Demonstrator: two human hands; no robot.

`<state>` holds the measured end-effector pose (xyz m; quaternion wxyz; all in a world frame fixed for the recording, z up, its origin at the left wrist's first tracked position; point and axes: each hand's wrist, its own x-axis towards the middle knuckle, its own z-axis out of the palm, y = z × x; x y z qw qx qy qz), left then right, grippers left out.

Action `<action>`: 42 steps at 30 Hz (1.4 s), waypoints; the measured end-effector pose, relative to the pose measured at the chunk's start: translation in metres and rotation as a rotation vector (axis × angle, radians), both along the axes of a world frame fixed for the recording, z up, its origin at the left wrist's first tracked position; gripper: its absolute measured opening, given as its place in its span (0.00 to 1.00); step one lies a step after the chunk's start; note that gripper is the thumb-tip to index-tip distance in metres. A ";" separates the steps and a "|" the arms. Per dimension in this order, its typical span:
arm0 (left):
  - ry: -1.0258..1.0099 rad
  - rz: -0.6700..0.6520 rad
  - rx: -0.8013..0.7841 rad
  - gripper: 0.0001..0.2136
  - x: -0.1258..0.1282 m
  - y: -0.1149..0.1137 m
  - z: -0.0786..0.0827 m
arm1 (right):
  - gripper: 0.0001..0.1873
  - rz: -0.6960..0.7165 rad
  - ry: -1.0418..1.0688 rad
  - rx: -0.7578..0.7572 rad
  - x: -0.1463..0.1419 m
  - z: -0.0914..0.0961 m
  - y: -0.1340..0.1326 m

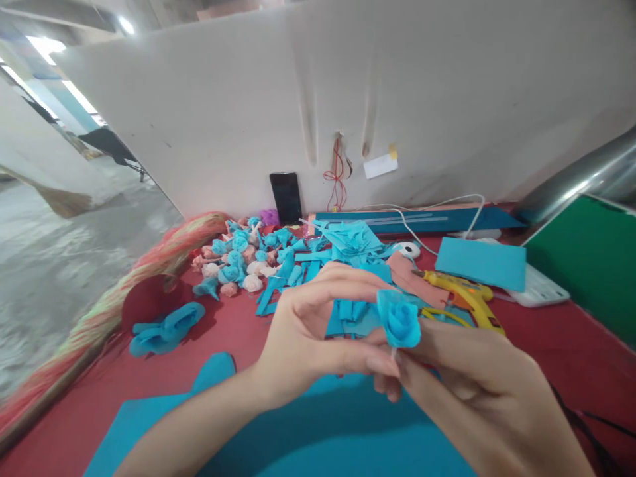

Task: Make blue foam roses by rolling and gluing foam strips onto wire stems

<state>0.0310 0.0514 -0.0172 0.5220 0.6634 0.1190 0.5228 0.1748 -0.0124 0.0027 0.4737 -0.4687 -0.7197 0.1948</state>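
Observation:
A small blue paper rose (400,321) is held up in front of me, its rolled petals facing the camera. My left hand (318,318) curves round it from the left, fingertips at its upper edge and thumb beneath. From the right, my right hand (472,377) pinches its base between thumb and fingers. Behind the hands lies a pile of cut blue paper strips (352,242). Finished blue, pink and white paper flowers (238,255) are heaped to its left. Under my forearms is a large blue sheet (318,430).
A yellow glue gun (467,295) lies at the right, near a blue pad (481,262) and a green board (591,265). A phone (287,197) leans on the white panel (223,112). Blue petal pieces (166,329) and a straw-like bundle (119,291) lie left.

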 end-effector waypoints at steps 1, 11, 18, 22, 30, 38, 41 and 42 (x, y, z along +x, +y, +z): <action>-0.017 0.021 0.021 0.16 0.000 0.000 -0.001 | 0.16 -0.009 0.002 0.002 0.000 0.000 0.000; 0.027 0.230 0.341 0.06 0.000 -0.002 0.004 | 0.21 -0.098 0.023 0.005 -0.006 -0.002 0.007; 0.044 0.296 0.384 0.02 0.001 -0.005 0.007 | 0.21 -0.114 0.079 -0.048 -0.005 -0.004 0.006; 0.064 0.346 0.395 0.02 0.001 -0.007 0.008 | 0.21 -0.125 0.113 -0.078 -0.004 -0.004 0.004; 0.087 0.367 0.471 0.06 0.000 -0.009 0.014 | 0.10 -0.064 0.252 -0.130 -0.002 -0.001 0.001; 0.057 0.203 0.196 0.08 -0.005 -0.012 0.004 | 0.07 0.140 0.654 -0.434 0.003 -0.006 0.007; 0.063 0.207 0.130 0.11 -0.005 -0.007 0.003 | 0.07 0.243 0.740 -0.517 0.007 -0.007 0.009; 0.079 0.216 0.128 0.12 -0.005 -0.006 0.004 | 0.07 0.283 0.766 -0.545 0.008 -0.007 0.010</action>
